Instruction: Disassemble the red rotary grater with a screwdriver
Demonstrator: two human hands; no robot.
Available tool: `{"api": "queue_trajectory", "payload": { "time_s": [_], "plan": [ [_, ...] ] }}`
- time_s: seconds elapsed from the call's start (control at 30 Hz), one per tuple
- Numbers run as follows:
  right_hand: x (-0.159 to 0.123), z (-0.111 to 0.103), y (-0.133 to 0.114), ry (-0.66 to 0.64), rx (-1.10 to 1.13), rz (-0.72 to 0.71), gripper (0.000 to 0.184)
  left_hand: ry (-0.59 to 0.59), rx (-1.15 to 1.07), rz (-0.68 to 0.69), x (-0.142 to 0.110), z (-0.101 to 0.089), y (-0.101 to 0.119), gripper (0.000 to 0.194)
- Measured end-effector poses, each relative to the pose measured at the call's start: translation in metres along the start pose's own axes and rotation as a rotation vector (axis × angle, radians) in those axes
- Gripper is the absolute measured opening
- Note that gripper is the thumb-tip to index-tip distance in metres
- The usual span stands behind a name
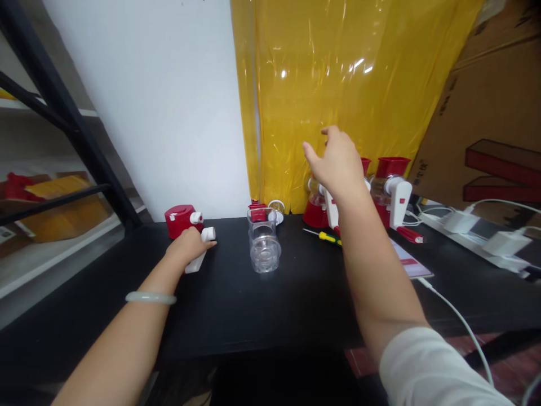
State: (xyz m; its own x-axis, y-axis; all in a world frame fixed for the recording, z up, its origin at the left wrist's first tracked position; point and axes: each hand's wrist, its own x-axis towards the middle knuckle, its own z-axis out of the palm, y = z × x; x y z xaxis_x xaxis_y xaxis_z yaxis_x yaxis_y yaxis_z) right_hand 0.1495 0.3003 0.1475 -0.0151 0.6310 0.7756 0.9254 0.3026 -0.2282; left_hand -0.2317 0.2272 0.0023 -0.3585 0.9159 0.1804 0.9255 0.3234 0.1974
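On the left of the black table, my left hand [185,247] is closed round a white crank handle [195,264]; its lower arm and round white end show past the fingers. Just behind that hand stands a red round base [179,217] with a white fitting on its side. My right hand [337,160] is raised at the right with thumb and fingers apart, holding nothing. It hangs in front of an assembled red and white hand-crank grinder [315,211] and partly hides it. A clear plastic housing [265,248] stands mid-table, between my hands.
Behind the clear housing are a small red part [257,211] and a white perforated drum [276,211]. A yellow-green screwdriver [328,238] lies near a second grinder [393,192]. At right are a flat tablet-like item [412,262], a power strip [473,239] and cables. Yellow plastic curtain [338,67] hangs behind.
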Motion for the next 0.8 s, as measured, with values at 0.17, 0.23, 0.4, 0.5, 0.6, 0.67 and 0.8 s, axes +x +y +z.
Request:
{"api": "queue_trajectory", "payload": {
  "time_s": [0.17, 0.23, 0.4, 0.5, 0.6, 0.67, 0.8],
  "plan": [
    [-0.040, -0.019, -0.021, -0.208, 0.055, -0.135, 0.053, -0.137, 0.159, 0.028, -0.006, -0.011, 0.008, 0.040],
    [-0.060, -0.015, -0.019, -0.321, 0.032, -0.166, 0.043, -0.107, 0.176, 0.028, -0.010, -0.013, 0.015, 0.038],
    [-0.107, 0.017, 0.005, -0.630, -0.210, -0.241, 0.035, 0.049, 0.149, 0.000, -0.024, -0.019, 0.036, 0.044],
    [-0.129, 0.041, 0.022, -0.670, -0.274, -0.268, 0.039, 0.138, 0.074, 0.040, -0.032, -0.021, 0.048, 0.040],
    [-0.140, 0.058, 0.036, -0.713, -0.280, -0.330, 0.041, 0.208, -0.173, 0.150, -0.035, -0.017, 0.058, 0.027],
    [-0.141, 0.064, 0.042, -0.723, -0.286, -0.321, 0.047, 0.245, -0.380, 0.208, -0.036, -0.011, 0.063, 0.021],
    [-0.139, 0.066, 0.050, -0.782, -0.321, -0.211, 0.058, 0.294, -0.727, 0.275, -0.037, 0.000, 0.071, 0.020]
  ]
}}
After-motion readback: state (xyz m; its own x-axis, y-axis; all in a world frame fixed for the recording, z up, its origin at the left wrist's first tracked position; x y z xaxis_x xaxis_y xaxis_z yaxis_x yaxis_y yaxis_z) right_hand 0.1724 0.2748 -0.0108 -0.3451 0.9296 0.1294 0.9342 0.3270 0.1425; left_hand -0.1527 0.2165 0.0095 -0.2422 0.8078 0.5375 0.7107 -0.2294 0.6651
